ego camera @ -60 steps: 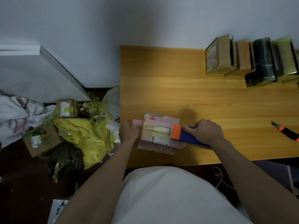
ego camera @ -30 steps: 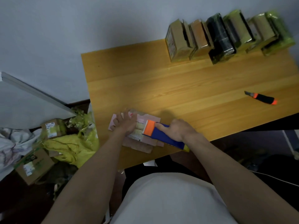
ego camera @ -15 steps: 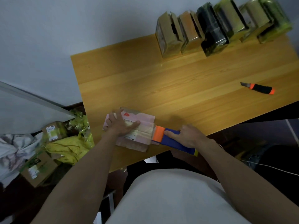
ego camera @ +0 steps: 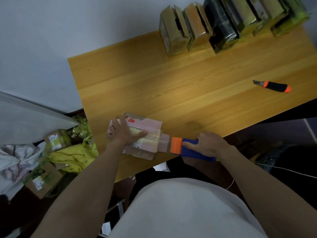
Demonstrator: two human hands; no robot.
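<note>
A flat pink parcel (ego camera: 151, 125) with a white label lies near the front left corner of the wooden table (ego camera: 171, 86). My left hand (ego camera: 123, 132) presses flat on it, fingers spread over the label and a strip of clear tape (ego camera: 154, 139). My right hand (ego camera: 208, 144) grips the blue handle of a tape dispenser (ego camera: 187, 148). Its orange head sits just past the parcel's right edge, at the table's front edge.
A black and orange utility knife (ego camera: 272, 86) lies at the table's right. Several wrapped boxes (ego camera: 223, 26) stand in a row along the far edge by the wall. On the floor at left are cardboard boxes (ego camera: 42, 179), yellow-green wrapping (ego camera: 73, 157) and a white board (ego camera: 25, 121).
My right hand has drawn the tape dispenser rightward across the parcel and off its right edge. My left hand moved from the parcel's left edge onto its top. The view swung left and tilted.
</note>
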